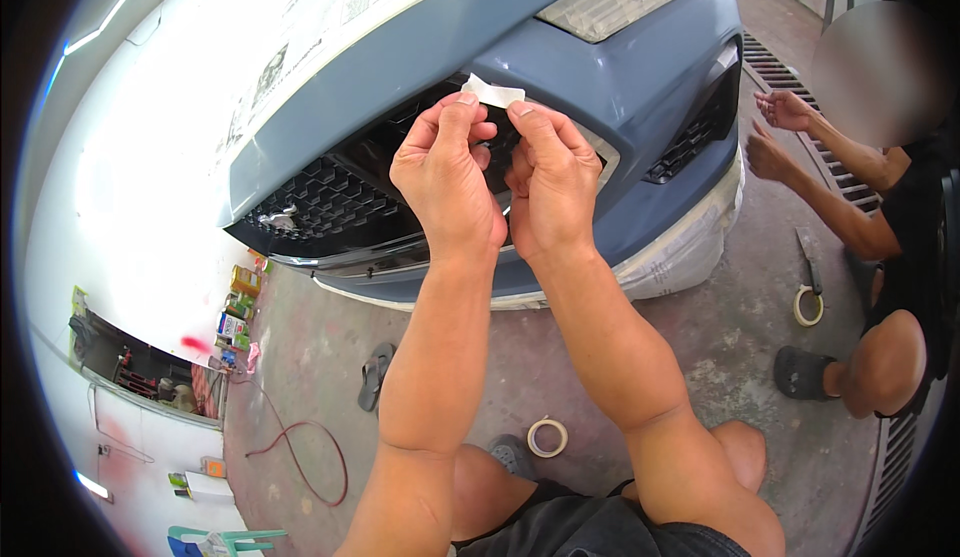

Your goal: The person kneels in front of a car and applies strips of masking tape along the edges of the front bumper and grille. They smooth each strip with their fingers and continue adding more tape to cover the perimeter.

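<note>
My left hand and my right hand are raised side by side in front of a grey-blue car bumper. Both pinch a short strip of white masking tape between thumbs and forefingers, held just before the black honeycomb grille. My forearms rise from the lower edge, and my knees show below.
A roll of masking tape lies on the concrete floor by my knee. Another person crouches at right, hands at the bumper's corner, with a tape roll and a blade beside them. A sandal, a red cable and cans lie left.
</note>
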`<state>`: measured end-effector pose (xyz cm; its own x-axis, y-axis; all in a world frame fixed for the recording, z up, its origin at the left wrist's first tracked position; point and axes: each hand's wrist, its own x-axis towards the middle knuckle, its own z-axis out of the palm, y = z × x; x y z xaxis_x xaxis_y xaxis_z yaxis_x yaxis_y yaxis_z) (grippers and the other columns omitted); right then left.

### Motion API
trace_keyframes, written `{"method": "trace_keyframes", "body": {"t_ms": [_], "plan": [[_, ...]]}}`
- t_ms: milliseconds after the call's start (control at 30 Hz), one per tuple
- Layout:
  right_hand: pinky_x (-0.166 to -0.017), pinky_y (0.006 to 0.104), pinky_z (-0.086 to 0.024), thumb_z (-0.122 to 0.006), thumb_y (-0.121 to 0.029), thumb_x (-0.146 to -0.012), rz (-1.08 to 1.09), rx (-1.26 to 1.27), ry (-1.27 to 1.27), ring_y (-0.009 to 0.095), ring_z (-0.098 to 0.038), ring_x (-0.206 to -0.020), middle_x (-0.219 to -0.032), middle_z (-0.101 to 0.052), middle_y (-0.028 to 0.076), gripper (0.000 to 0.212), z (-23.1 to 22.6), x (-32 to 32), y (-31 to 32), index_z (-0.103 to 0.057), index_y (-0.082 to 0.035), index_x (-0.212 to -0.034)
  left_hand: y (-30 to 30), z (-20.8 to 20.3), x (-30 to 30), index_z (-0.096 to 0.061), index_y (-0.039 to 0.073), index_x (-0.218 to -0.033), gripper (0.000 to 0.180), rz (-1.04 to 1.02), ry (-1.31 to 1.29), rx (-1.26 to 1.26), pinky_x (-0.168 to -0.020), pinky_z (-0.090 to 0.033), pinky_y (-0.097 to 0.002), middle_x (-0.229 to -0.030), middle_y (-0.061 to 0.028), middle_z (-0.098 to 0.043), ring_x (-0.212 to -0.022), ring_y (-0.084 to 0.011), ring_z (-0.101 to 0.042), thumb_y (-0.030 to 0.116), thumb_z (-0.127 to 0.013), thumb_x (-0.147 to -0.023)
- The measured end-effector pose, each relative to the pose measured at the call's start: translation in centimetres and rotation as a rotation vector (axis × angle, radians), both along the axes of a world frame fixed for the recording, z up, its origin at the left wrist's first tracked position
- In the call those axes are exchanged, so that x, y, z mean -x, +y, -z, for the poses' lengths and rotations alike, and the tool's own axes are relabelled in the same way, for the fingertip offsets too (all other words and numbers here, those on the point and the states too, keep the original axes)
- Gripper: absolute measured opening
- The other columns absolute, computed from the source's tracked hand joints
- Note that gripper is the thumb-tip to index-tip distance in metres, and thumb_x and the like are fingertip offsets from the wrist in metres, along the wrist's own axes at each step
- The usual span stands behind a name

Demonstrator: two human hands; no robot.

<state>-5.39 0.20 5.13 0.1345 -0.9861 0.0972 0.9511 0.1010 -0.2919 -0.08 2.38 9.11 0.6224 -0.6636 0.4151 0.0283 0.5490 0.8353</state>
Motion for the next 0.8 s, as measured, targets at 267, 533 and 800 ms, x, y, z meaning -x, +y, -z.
{"method": "trace_keyframes", "body": {"t_ms": [267, 533, 800], "plan": [[-0.045, 0.0227, -0.027, -0.073, -0.014, -0.093, -0.132, -0.041, -0.062, 0.001, -0.036, -0.05, -0.062, -0.05, -0.008, 0.012, -0.7, -0.2, 0.5, -0.073, -0.003, -0.096, -0.2, -0.3, 0.2, -0.069, 0.004, -0.091, 0.01, -0.099, 0.012, 0.01, -0.054, -0.038, -0.0204, -0.085, -0.0038, -0.071, -0.075, -0.011, -0.069, 0.011, -0.075, -0.088], [-0.045, 0.0226, -0.027, -0.071, -0.015, -0.093, -0.176, -0.046, -0.072, 0.001, -0.034, -0.05, -0.063, -0.048, -0.009, 0.011, -0.9, -0.2, 0.6, -0.071, -0.004, -0.097, -0.7, -0.3, 0.7, -0.053, 0.004, -0.106, 0.033, -0.163, 0.022, 0.066, -0.05, -0.038, -0.0215, -0.085, -0.009, -0.07, -0.07, -0.0142, -0.069, -0.001, -0.077, -0.084], [-0.048, 0.0238, -0.025, -0.071, -0.019, -0.094, -0.234, -0.042, -0.099, 0.002, -0.03, -0.05, -0.061, -0.04, -0.011, 0.011, -0.5, -0.2, 0.0, -0.065, -0.011, -0.089, 0.0, -1.3, 0.8, -0.041, 0.004, -0.112, 0.044, -0.172, -0.083, 0.019, -0.054, -0.042, -0.0233, -0.09, -0.0163, -0.072, -0.069, -0.0183, -0.071, -0.002, -0.075, -0.085]]}}
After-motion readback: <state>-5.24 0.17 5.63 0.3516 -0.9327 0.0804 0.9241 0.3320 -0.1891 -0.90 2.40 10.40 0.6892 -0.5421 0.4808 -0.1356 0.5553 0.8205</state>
